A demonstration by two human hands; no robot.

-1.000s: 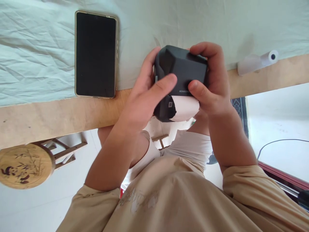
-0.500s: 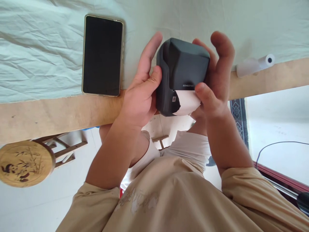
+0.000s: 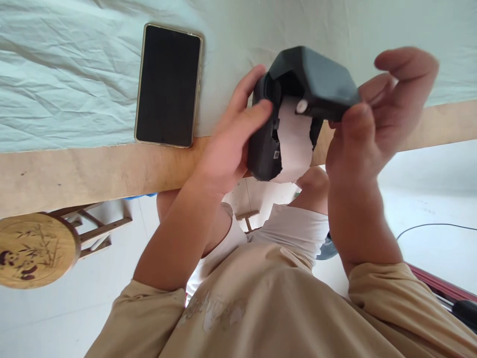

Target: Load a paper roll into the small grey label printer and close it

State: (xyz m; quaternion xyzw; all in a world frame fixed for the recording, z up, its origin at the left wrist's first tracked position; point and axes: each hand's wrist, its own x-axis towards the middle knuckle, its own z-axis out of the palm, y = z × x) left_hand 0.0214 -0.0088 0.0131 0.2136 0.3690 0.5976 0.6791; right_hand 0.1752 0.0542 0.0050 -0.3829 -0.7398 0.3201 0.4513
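A dark portable label printer point(image 3: 263, 154) is held up in front of me, over the table's front edge. Its lid point(image 3: 328, 79) stands raised, with a small white roller end showing at its lower edge. White paper point(image 3: 296, 141) with torn edges runs out of the body and hangs down its front. My left hand point(image 3: 234, 132) grips the body's left side, thumb on the near face. With thumb and fingers, my right hand point(image 3: 380, 112) pinches the lid's right corner; its upper fingers are bent and slightly blurred.
A black-screened tablet point(image 3: 168, 85) in a clear case lies on the pale green cloth point(image 3: 67, 74), left of the printer. The table's bare wooden edge point(image 3: 93, 174) runs below. A round wooden stool point(image 3: 40, 248) stands at lower left, and a thin black cable point(image 3: 436, 224) lies at right.
The printer's lid has swung up from closed to open. My right hand has moved right and up with the lid's corner, now covering the white paper roll at right.
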